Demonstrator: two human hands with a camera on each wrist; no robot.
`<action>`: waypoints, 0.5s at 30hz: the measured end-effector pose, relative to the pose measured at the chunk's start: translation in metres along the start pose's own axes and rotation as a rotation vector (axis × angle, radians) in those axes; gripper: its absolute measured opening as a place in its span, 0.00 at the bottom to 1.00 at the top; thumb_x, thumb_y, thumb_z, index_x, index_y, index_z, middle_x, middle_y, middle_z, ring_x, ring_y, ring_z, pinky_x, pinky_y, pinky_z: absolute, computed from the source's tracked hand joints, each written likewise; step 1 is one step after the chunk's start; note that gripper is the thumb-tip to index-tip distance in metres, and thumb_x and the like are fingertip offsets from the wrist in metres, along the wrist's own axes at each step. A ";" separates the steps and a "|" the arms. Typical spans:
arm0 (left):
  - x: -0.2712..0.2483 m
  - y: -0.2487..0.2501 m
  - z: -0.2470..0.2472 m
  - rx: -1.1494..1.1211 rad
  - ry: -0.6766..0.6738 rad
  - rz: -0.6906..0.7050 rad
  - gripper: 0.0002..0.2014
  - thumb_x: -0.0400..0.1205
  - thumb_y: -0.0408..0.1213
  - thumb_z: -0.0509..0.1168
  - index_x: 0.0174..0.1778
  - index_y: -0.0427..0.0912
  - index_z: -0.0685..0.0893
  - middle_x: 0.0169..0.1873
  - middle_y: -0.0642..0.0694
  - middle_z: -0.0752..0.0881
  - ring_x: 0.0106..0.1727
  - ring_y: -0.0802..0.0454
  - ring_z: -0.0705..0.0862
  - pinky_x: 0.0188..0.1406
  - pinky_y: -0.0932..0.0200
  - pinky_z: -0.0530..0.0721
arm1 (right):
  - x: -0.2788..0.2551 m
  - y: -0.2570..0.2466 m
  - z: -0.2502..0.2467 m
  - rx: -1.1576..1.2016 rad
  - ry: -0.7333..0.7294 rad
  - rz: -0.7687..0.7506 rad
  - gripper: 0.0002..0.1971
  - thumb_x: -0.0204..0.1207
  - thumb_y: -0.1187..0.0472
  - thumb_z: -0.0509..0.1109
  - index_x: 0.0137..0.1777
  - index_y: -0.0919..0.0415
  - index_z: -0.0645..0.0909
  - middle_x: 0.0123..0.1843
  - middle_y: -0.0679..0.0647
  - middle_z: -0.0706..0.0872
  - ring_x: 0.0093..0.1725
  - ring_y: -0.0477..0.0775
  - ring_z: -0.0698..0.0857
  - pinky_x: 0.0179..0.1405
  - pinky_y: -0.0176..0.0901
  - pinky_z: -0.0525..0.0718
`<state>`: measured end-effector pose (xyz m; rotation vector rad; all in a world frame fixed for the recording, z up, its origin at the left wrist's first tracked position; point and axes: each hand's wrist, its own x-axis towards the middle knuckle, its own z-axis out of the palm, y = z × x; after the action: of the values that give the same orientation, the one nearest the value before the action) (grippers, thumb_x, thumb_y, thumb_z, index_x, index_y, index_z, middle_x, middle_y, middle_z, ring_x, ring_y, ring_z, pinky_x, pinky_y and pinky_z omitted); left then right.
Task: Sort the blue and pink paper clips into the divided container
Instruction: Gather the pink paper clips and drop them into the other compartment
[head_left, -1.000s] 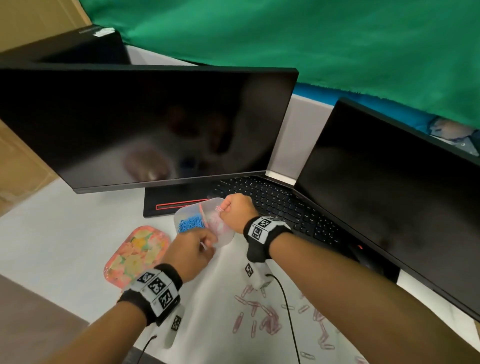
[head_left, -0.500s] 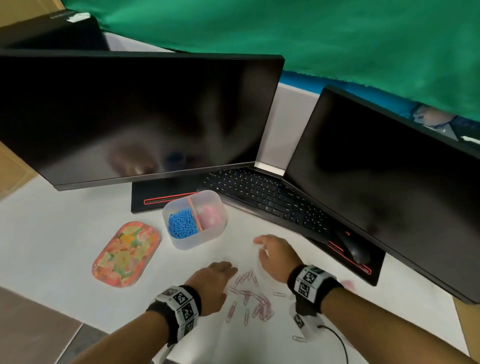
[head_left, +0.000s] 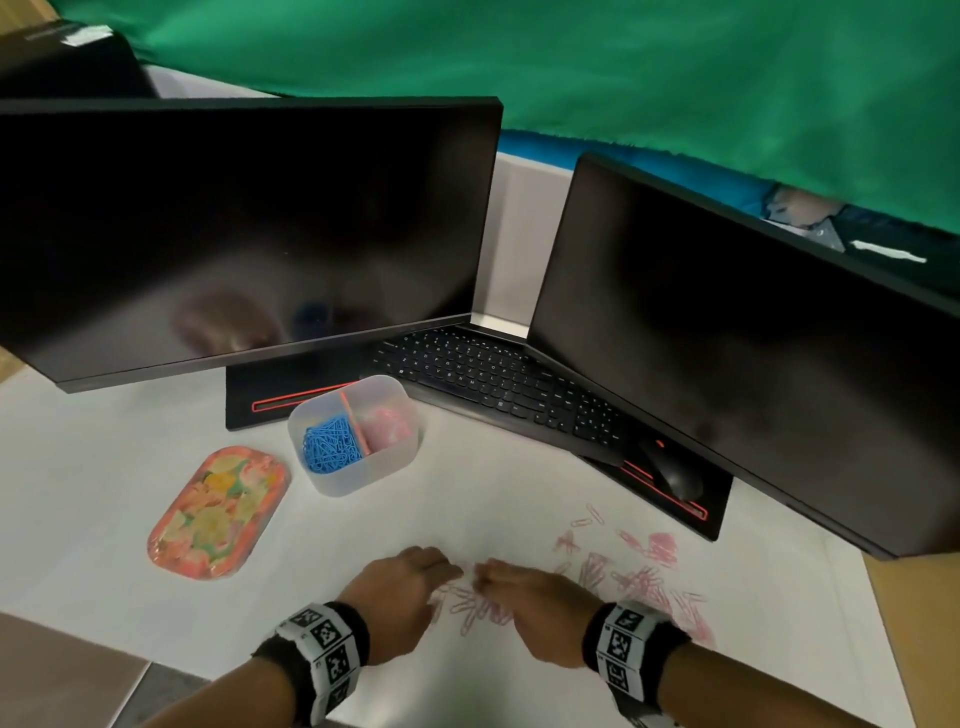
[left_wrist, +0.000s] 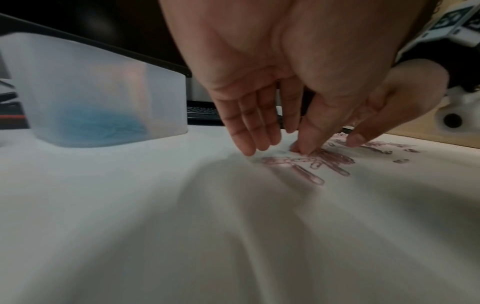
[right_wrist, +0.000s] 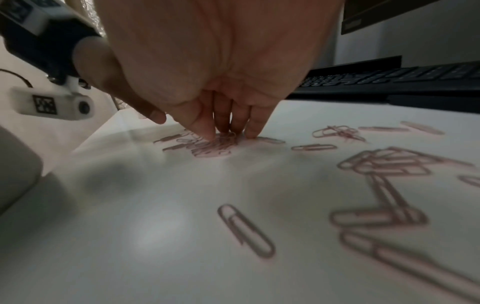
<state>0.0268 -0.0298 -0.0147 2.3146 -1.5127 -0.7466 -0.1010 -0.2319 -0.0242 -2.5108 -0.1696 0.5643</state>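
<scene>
The clear divided container (head_left: 332, 480) stands on the white table, with blue paper clips (head_left: 330, 446) in its left compartment and pink ones (head_left: 388, 427) in its right. Loose pink paper clips (head_left: 631, 574) lie scattered at the near right. A small pile of them (head_left: 475, 608) sits between my hands. My left hand (head_left: 452, 571) has straight fingers (left_wrist: 249, 148) touching the table beside that pile (left_wrist: 324, 162). My right hand (head_left: 480, 579) bunches thumb and fingertips (right_wrist: 207, 133) down on the pile (right_wrist: 210, 147) and pinches clips in it.
A floral tray (head_left: 218, 512) lies left of the container. Two dark monitors (head_left: 244, 228) (head_left: 737, 343), a black keyboard (head_left: 498, 379) and a mouse (head_left: 675, 475) line the back. The table's near edge runs just behind my wrists.
Both hands left the container, came back to the near table, and closed in on the small pile of pink clips. The container stays put by the monitor base.
</scene>
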 end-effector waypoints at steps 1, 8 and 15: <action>-0.003 0.001 0.000 0.003 -0.007 -0.075 0.27 0.81 0.42 0.61 0.78 0.53 0.67 0.71 0.53 0.72 0.68 0.50 0.75 0.64 0.55 0.79 | -0.006 0.001 -0.001 0.035 0.023 0.026 0.29 0.79 0.69 0.58 0.80 0.52 0.65 0.83 0.46 0.63 0.81 0.43 0.61 0.80 0.34 0.58; 0.004 0.013 0.014 -0.030 -0.093 -0.277 0.25 0.81 0.36 0.60 0.75 0.49 0.69 0.66 0.47 0.70 0.59 0.44 0.82 0.57 0.55 0.81 | -0.026 0.005 0.006 0.057 0.152 0.339 0.31 0.79 0.57 0.65 0.80 0.53 0.58 0.73 0.49 0.63 0.71 0.51 0.72 0.68 0.39 0.75; 0.021 0.024 0.020 -0.052 -0.073 -0.286 0.20 0.79 0.41 0.63 0.69 0.47 0.74 0.62 0.46 0.74 0.56 0.44 0.83 0.51 0.59 0.81 | -0.004 -0.012 0.017 0.201 0.182 0.314 0.23 0.73 0.53 0.71 0.67 0.54 0.71 0.61 0.50 0.69 0.56 0.54 0.82 0.59 0.46 0.82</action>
<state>0.0036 -0.0584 -0.0253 2.5189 -1.1865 -0.9377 -0.1115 -0.2147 -0.0294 -2.3878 0.3386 0.4444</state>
